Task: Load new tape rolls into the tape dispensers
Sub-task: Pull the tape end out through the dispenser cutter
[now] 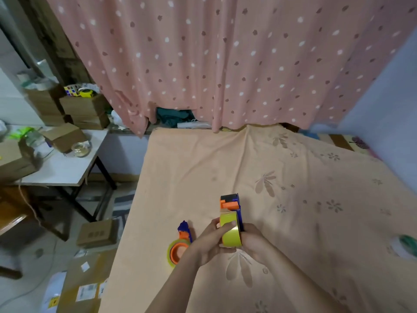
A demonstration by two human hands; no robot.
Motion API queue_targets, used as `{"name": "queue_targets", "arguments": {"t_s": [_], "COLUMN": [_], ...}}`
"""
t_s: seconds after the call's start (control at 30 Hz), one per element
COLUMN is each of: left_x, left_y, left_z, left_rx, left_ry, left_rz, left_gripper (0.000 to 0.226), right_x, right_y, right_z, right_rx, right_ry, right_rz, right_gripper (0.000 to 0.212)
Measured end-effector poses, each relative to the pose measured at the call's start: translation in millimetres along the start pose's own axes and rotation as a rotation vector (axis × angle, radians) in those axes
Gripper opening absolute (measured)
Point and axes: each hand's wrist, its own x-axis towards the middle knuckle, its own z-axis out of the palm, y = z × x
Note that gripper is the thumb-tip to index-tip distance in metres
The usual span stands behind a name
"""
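Note:
A blue and orange tape dispenser [232,205] is held upright over the peach bedsheet, with a yellow tape roll [230,236] sitting in it. My left hand [214,240] wraps the roll from the left, thumb across its face. My right hand [252,241] grips the dispenser's right side and underside. A second blue and orange dispenser [184,231] lies on the sheet just left of my left hand, with a tape roll on its orange hub [178,251].
The bed [293,177] with its peach floral sheet fills the middle and right. A white table [67,168] with cardboard boxes and a clear tape roll [80,149] stands at left. Boxes [94,232] lie on the floor. A green object [406,245] rests at the sheet's right edge.

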Motion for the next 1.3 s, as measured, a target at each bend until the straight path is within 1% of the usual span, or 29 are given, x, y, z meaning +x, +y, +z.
{"name": "queue_targets", "arguments": {"t_s": [0.07, 0.1, 0.13, 0.17, 0.2, 0.23, 0.27, 0.3, 0.33, 0.37, 0.4, 0.43, 0.5, 0.6, 0.7, 0.83, 0.9, 1.0, 1.1, 1.23, 1.3], "left_x": [2, 1, 1, 1, 1, 0, 0, 1, 1, 1, 0, 0, -1, 0, 1, 2, 2, 2, 4, 7, 9], "left_y": [3, 4, 4, 4, 6, 9, 12, 15, 17, 19, 19, 20, 19, 16, 12, 11, 12, 14, 17, 23, 25], "left_z": [0, 0, -1, -2, -3, -4, -5, -5, -4, -3, -2, -1, 0, 2, 4, 8, 9, 11, 15, 21, 22], "left_rx": [-0.029, -0.044, -0.051, -0.048, -0.035, -0.017, 0.001, 0.014, 0.022, 0.030, 0.040, 0.055, 0.111, 0.191, 0.213, 0.235, 0.244, 0.282, 0.292, 0.295, 0.297], "left_ry": [0.020, 0.035, 0.063, 0.095, 0.118, 0.131, 0.137, 0.140, 0.145, 0.152, 0.158, 0.158, 0.148, 0.130, 0.136, 0.130, 0.127, 0.118, 0.113, 0.136, 0.131], "left_rz": [0.014, 0.028, 0.048, 0.078, 0.109, 0.136, 0.156, 0.169, 0.174, 0.176, 0.180, 0.188, 0.199, 0.192, 0.190, 0.184, 0.183, 0.191, 0.187, 0.161, 0.152], "left_gripper": [0.073, 0.077, 0.081, 0.086, 0.088, 0.089, 0.086, 0.082, 0.078, 0.076, 0.075, 0.075, 0.072, 0.075, 0.082, 0.083, 0.083, 0.083, 0.084, 0.086, 0.087], "right_x": [-4, -6, -5, -2, 1, 2, 3, 4, 4, 2, 1, 0, 0, -2, -5, -9, -13, -16, -16, -16, -15], "right_y": [-11, -18, -25, -32, -40, -48, -58, -66, -71, -75, -78, -81, -84, -87, -88, -90, -93, -98, -103, -109, -113], "right_z": [-7, -12, -16, -22, -26, -28, -29, -29, -27, -23, -19, -16, -13, -15, -18, -22, -24, -26, -26, -27, -29], "right_rx": [-0.179, -0.326, -0.464, -0.571, -0.621, -0.609, -0.578, -0.552, -0.542, -0.559, -0.592, -0.639, -0.719, -0.731, -0.727, -0.710, -0.705, -0.752, -0.785, -0.782, -0.798], "right_ry": [-0.100, -0.117, -0.089, -0.012, 0.100, 0.194, 0.228, 0.192, 0.109, 0.027, -0.024, -0.036, -0.008, -0.029, -0.015, -0.032, -0.029, 0.000, -0.003, -0.028, -0.012], "right_rz": [0.007, -0.006, -0.053, -0.132, -0.223, -0.313, -0.393, -0.451, -0.480, -0.478, -0.468, -0.466, -0.479, -0.456, -0.410, -0.370, -0.375, -0.398, -0.406, -0.417, -0.433], "right_gripper": [0.038, 0.037, 0.033, 0.031, 0.030, 0.029, 0.026, 0.021, 0.016, 0.011, 0.010, 0.015, 0.021, 0.017, 0.016, 0.014, 0.014, 0.022, 0.025, 0.025, 0.020]}}
